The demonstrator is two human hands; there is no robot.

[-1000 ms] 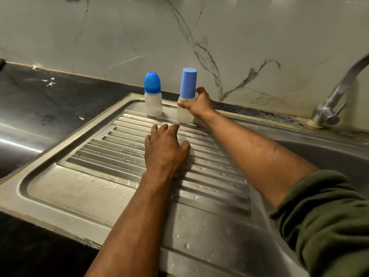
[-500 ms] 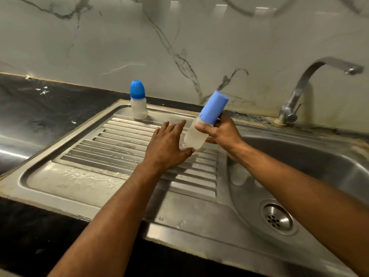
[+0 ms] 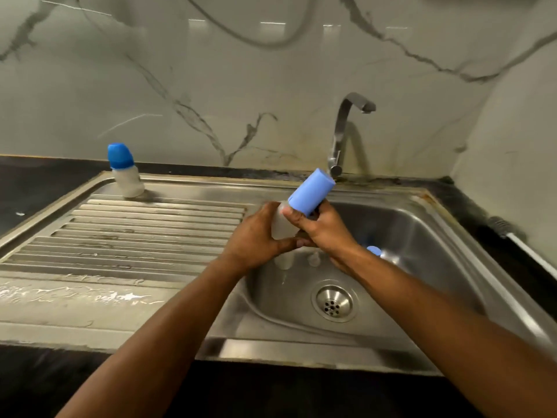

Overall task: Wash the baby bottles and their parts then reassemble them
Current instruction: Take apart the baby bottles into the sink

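Two bare forearms reach forward from the near edge, and both hands now meet over the basin of a steel sink (image 3: 446, 236). Half a second ago the left hand (image 3: 256, 239) lay spread beside the bottle without touching it; now its fingers curl round the pale, translucent body of the baby bottle (image 3: 281, 224), gripping it from the left. The right hand (image 3: 322, 233), which carried the bottle over from the draining board, grips it at the neck, thumb against the base of the tall light-blue cap (image 3: 312, 191), which points up and away to that hand's right. With one hand bracing the body and the other at the cap, the person seems about to take the bottle apart; washing has not begun, and no water runs. Just below and right of the right wrist, a small blue piece (image 3: 374, 251) shows in the basin; what it is cannot be told. Nearer than the hands sits the drain (image 3: 333, 303). Well to the left of the left hand, the ribbed draining board (image 3: 135, 236) carries wet streaks. At its far edge stands the second bottle (image 3: 125, 173), upright, darker blue domed cap on. Beyond the hands rises a curved tap (image 3: 343, 131), then a veined marble-look wall (image 3: 211, 86).
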